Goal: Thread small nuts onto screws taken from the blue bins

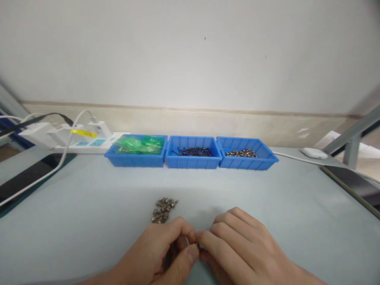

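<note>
My left hand (162, 253) and my right hand (240, 247) meet at the table's near edge, fingertips pinched together on a small metal screw (194, 244) that is mostly hidden between them. Just beyond my left hand lies a small pile of brass-coloured screws (164, 209) on the grey table. At the back stand three blue bins in a row: the left bin (135, 159) holds green plastic bags, the middle bin (192, 160) dark screws, the right bin (247, 160) brass-coloured screws.
A white power strip (86, 144) with plugs and cables lies at the back left. A dark tablet (23, 180) sits at the left edge. A white earbud case (314, 152) and a metal frame (353, 146) stand at the right.
</note>
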`<state>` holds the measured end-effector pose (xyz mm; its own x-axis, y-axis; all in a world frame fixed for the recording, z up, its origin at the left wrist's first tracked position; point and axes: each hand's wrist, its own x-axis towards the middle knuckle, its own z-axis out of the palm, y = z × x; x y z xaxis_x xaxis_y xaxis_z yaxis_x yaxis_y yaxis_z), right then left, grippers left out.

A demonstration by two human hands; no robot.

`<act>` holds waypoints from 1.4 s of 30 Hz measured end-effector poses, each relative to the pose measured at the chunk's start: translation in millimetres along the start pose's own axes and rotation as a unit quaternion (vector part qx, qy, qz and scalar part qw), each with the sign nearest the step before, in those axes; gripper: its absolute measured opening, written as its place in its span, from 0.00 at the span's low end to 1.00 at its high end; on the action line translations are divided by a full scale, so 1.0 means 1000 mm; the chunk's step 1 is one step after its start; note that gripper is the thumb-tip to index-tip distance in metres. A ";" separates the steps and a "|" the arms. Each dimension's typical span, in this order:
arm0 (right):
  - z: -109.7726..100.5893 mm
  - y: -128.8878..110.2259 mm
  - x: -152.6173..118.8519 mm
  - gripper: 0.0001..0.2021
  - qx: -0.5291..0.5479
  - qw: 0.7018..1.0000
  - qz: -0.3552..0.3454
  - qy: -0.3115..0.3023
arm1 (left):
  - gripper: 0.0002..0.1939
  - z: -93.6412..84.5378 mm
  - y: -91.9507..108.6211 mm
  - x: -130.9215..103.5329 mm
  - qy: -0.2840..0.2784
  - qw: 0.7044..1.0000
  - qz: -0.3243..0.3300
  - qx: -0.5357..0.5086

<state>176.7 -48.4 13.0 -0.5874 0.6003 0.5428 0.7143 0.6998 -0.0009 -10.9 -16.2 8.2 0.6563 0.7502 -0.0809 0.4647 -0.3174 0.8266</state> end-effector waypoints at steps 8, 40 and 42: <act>0.000 -0.001 -0.003 0.15 0.029 0.999 -0.025 0.018 | 0.11 -0.001 0.003 -0.002 -0.010 0.999 0.025 0.030; -0.002 0.000 -0.005 0.14 0.017 0.999 -0.018 0.027 | 0.11 0.001 -0.002 0.005 -0.013 1.000 0.018 -0.006; -0.004 0.001 -0.005 0.15 0.026 0.999 -0.016 0.030 | 0.11 0.001 -0.002 0.005 -0.014 1.000 0.021 -0.004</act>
<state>181.8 -52.7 13.6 -0.5842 0.5546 0.5926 0.6743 0.7380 -0.0259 -8.0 -12.3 5.3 0.6921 0.7192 -0.0612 0.4310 -0.3438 0.8343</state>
